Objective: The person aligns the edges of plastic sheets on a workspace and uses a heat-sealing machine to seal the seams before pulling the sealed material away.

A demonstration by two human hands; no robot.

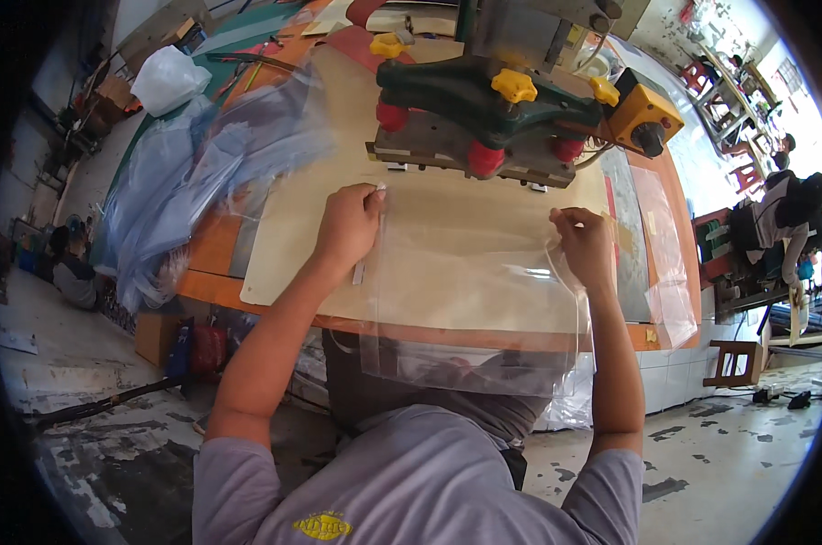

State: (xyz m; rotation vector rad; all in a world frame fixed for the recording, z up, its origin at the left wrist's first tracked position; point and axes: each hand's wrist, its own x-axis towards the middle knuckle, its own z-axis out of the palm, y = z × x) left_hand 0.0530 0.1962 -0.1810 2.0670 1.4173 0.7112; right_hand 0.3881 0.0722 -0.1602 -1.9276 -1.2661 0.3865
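Observation:
A clear plastic sheet (465, 283), possibly a bag, stretches between my two hands and droops over the table's front edge toward my lap. My left hand (349, 225) pinches its far left corner, thumb and forefinger pressed together. At the far right corner, my right hand (585, 247) is closed with bent fingers on the sheet's edge. Just beyond my hands hangs the head of a press machine (489, 104), with a green frame, yellow knobs and red spacers. Its flat metal plate (429, 154) is above the pale board (293, 241); small metal clips show under its front edge.
Bluish clear plastic sheets (216, 168) lie heaped on the left. More clear plastic (667, 263) lies along the right edge of the orange table (213, 287). A yellow control box (645, 118) juts from the press. On the floor at right stands a wooden stool (734, 363). Other people are in the background.

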